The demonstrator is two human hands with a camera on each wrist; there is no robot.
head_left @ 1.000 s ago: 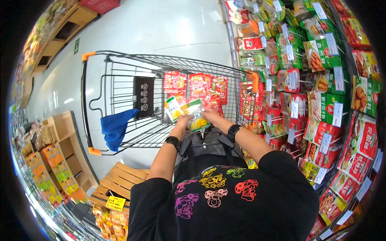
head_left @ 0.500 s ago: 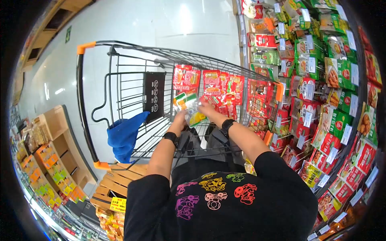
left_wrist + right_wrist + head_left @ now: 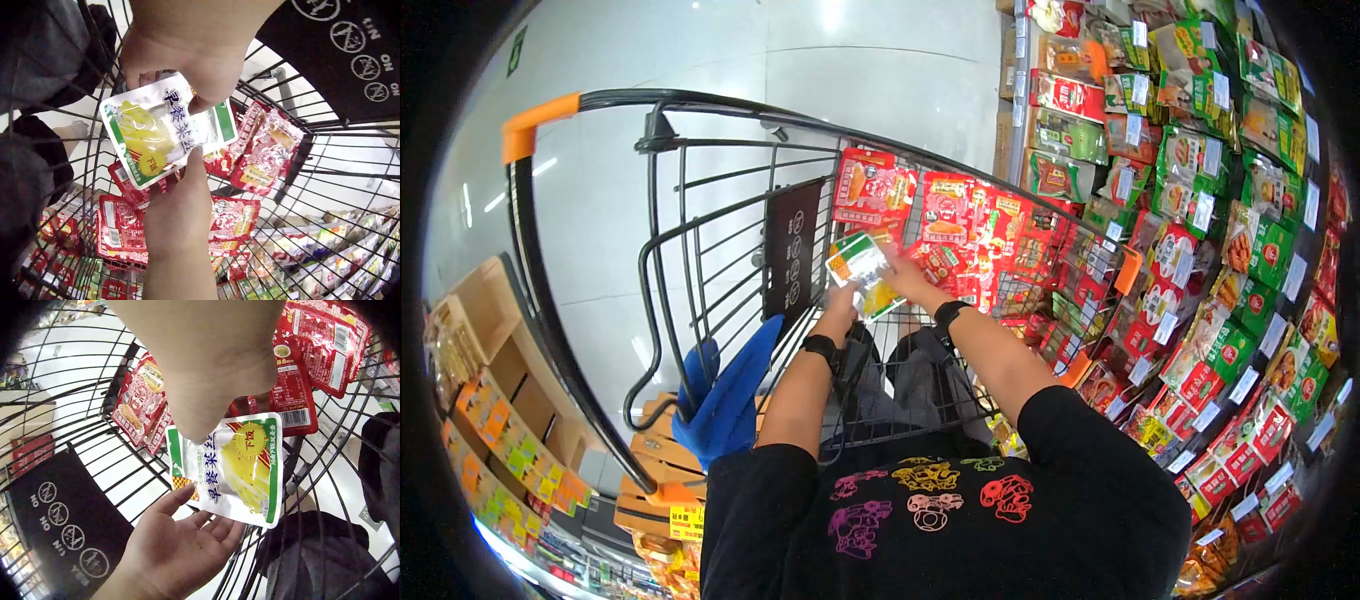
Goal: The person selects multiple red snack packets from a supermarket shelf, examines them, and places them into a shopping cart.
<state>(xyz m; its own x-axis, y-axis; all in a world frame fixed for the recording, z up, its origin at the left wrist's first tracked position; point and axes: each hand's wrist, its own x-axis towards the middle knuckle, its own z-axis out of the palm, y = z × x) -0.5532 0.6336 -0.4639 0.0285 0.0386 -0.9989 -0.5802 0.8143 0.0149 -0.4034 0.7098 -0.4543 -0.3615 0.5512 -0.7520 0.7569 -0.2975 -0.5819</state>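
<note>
Both hands are at a white, green-edged packet of shredded pickled vegetables, held over the shopping cart basket. Yellow shreds are pictured on its front. My left hand pinches it from the near left, thumb at the edge and fingers beneath, palm upward in the right wrist view. From the other side my right hand grips it, with its thumb on the printed face in the left wrist view and its fingers hidden. Below, red food packets lie in the cart, several in all.
A blue cloth hangs over the cart's left side near a black sign panel. Racks of hanging food packets rise along the right. Wooden crates and a shelf stand at the left.
Two white-and-green packets that showed fanned apart now lie together, looking like one. Both hands have stayed close together; the cart sits nearer and larger in view.
</note>
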